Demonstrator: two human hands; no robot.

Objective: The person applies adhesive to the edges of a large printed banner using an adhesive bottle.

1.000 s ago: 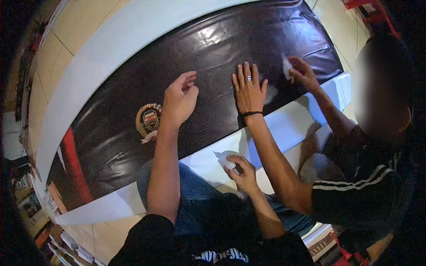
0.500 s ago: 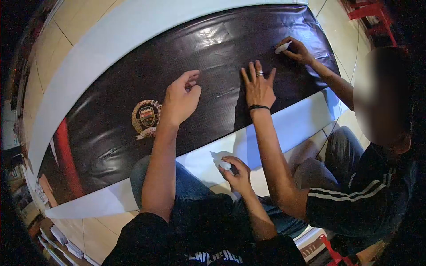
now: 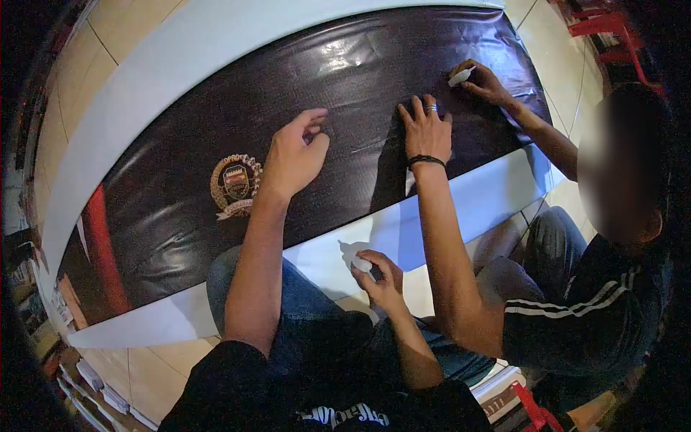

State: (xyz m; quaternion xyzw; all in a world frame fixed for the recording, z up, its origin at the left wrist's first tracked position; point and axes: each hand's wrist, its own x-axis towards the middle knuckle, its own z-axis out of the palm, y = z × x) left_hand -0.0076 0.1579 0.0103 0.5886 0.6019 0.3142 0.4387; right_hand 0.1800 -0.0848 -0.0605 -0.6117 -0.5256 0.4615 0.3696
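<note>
My left hand (image 3: 299, 155) is over the dark glossy sheet (image 3: 288, 86), index finger stretched out and the other fingers loosely bent, holding nothing. In my right hand (image 3: 383, 282), near my lap, is a small white squeeze bottle (image 3: 360, 264), gripped between thumb and fingers. Its shadow falls on the white border strip (image 3: 324, 252) at the near side of the sheet. To the left of my left forearm, a round gold emblem (image 3: 236, 183) with a ribbon is printed on the sheet.
At the right sits another person, one hand (image 3: 427, 133) on the sheet and the other hand (image 3: 484, 83) holding a similar white bottle (image 3: 461, 77). A wide white band (image 3: 115, 122) curves along the far edge. Floor tiles (image 3: 108, 43) surround the panel.
The other person's hand on the sheet has shifted slightly right, its fingers drawn closer together. My left hand has hardly moved; my right hand still holds the bottle.
</note>
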